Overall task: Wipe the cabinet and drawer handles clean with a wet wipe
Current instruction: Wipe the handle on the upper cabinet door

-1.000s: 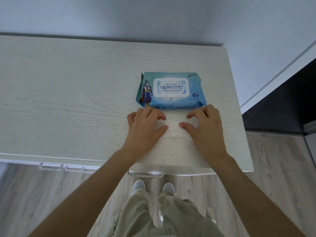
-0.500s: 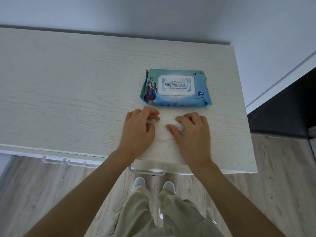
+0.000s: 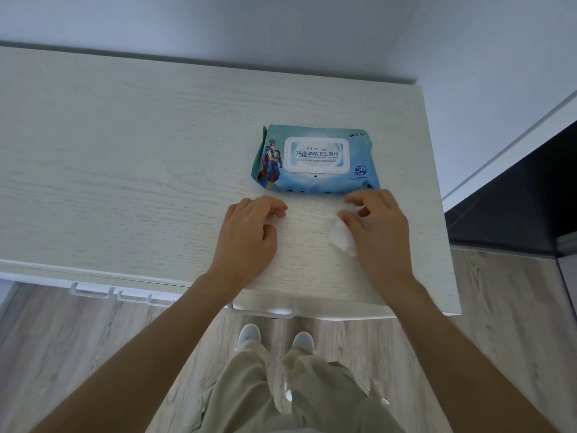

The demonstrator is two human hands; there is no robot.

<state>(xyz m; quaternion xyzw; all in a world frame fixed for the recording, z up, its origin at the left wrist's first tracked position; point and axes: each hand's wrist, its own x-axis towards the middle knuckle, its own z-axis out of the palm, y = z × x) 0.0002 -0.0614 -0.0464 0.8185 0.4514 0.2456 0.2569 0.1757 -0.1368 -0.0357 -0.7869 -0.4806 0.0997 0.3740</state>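
Head view, right hand (image 3: 379, 232) pinching wet wipe (image 3: 342, 238)

A pale wood-grain surface (image 3: 125, 167) meets a plain white wall (image 3: 281, 29). Grey plank floor (image 3: 46, 354) lies below; a dark panel (image 3: 524, 198) stands right.

Single head-worn view, looking steeply down, close over white cabinet top (image 3: 125, 170), floor (image 3: 515, 354) beyond

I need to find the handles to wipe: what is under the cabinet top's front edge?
Clear handles jut out below the cabinet top, with more to the left. The drawer fronts themselves are hidden beneath the top.
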